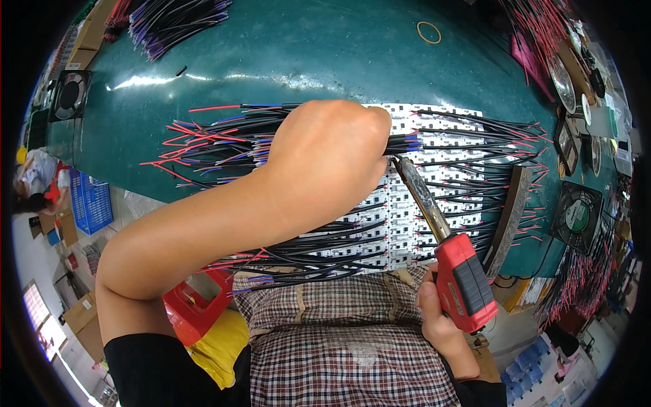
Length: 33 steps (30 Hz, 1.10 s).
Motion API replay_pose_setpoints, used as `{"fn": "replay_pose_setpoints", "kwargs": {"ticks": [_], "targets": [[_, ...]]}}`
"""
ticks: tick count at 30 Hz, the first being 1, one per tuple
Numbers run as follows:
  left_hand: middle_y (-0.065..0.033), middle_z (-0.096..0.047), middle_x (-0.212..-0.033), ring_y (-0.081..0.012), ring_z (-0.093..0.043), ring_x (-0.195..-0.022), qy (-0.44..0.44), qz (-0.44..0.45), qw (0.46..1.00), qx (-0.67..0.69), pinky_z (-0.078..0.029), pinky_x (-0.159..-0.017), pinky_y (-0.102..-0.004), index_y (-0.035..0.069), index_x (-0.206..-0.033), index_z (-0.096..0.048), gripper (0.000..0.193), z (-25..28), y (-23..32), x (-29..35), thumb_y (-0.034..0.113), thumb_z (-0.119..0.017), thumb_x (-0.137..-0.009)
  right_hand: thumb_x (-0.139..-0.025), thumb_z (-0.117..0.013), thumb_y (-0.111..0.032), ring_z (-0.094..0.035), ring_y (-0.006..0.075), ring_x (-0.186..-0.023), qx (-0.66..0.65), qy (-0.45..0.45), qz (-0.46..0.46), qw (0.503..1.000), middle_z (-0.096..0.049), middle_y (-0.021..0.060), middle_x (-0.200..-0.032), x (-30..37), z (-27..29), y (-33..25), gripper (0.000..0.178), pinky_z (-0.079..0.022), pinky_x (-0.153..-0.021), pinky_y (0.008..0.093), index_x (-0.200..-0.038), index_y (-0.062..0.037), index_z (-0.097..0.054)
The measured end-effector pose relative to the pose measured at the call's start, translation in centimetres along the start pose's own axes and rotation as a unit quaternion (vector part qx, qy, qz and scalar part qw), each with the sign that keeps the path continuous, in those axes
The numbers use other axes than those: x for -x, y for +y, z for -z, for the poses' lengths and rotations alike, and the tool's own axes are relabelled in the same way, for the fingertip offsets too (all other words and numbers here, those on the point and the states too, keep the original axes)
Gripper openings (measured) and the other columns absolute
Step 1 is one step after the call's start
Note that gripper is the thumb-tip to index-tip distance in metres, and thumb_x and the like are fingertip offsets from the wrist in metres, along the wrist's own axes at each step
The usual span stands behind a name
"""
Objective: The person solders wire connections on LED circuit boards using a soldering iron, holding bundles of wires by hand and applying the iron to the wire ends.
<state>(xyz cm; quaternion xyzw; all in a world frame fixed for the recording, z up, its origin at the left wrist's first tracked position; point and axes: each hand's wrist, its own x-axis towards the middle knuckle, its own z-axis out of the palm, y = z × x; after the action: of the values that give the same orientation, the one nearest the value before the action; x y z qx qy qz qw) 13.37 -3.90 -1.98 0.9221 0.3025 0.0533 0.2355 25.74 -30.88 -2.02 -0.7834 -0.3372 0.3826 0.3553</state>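
My left hand is closed in a fist over a bundle of black-sleeved wires with red and blue ends. The short blue and black ends of the wires stick out past its thumb side, over a panel of small white circuit boards. My right hand grips a red and black soldering gun from below. The gun's long dark tip slants up and left and ends just beside my left thumb, close to the wire ends. Whether it touches them I cannot tell. Black wires spread from both sides of the panel.
A dark metal bar lies across wires at the right. Small fans stand at the far left and right. More wire bundles lie at the back of the green table, along with a rubber band.
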Motion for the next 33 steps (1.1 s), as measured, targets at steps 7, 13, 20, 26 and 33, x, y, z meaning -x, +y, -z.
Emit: {"fn": "replay_pose_setpoints", "kwargs": {"ticks": [7,13,20,26,33], "targets": [[-0.0221,-0.068,-0.072,-0.0399,-0.07,-0.07,0.027,-0.02,0.999,0.005,-0.057,-0.064,-0.0481,-0.001,-0.075,-0.067,0.009,-0.1,0.4,0.3,0.008,-0.068,-0.075,-0.084,-0.074,-0.006,-0.064,0.0274,-0.073,0.021,-0.034,0.043,0.998,-0.062,0.0125,-0.087,0.3,-0.1,1.0,0.016,-0.052,-0.066,0.0369,-0.096,0.0003,-0.065],[-0.0221,-0.069,-0.073,-0.0398,-0.07,-0.07,0.024,-0.02,1.0,-0.004,-0.057,-0.064,-0.0478,-0.001,-0.075,-0.067,0.009,-0.4,0.0,0.0,0.008,-0.067,-0.074,-0.085,-0.073,-0.006,-0.066,0.0294,-0.077,0.004,-0.056,0.016,0.998,-0.066,0.0134,-0.092,0.0,0.2,1.2,0.02,-0.054,-0.072,0.0379,-0.102,0.0009,-0.067],[-0.0196,-0.067,-0.074,-0.0392,-0.067,-0.072,0.01,-0.001,1.0,-0.021,-0.053,-0.068,-0.048,0.001,-0.082,-0.065,0.019,0.4,0.8,-0.9,0.015,-0.076,-0.076,-0.085,-0.073,-0.007,-0.068,0.0287,-0.08,0.081,-0.043,0.043,0.995,-0.068,0.0121,-0.089,1.0,2.0,1.0,0.02,-0.055,-0.074,0.038,-0.104,-0.0011,-0.069],[-0.02,-0.067,-0.077,-0.0404,-0.066,-0.074,-0.02,-0.005,0.999,0.024,-0.052,-0.069,-0.0492,0.002,-0.087,-0.062,0.025,0.3,0.4,0.3,0.021,-0.076,-0.08,-0.081,-0.08,-0.008,-0.067,0.0207,-0.067,0.025,0.022,0.092,0.995,-0.067,0.0081,-0.081,0.7,-0.4,3.1,0.022,-0.052,-0.06,0.0345,-0.099,-0.0026,-0.069],[-0.0191,-0.066,-0.083,-0.0405,-0.065,-0.079,-0.006,-0.037,0.999,0.015,-0.05,-0.072,-0.0493,0.001,-0.102,-0.058,0.026,1.4,0.7,1.4,0.008,-0.073,-0.082,-0.086,-0.078,-0.006,-0.067,0.0137,-0.064,-0.047,0.068,0.111,0.99,-0.068,0.0057,-0.078,0.7,-0.1,-0.1,0.019,-0.052,-0.059,0.0285,-0.099,-0.0006,-0.065]]}}
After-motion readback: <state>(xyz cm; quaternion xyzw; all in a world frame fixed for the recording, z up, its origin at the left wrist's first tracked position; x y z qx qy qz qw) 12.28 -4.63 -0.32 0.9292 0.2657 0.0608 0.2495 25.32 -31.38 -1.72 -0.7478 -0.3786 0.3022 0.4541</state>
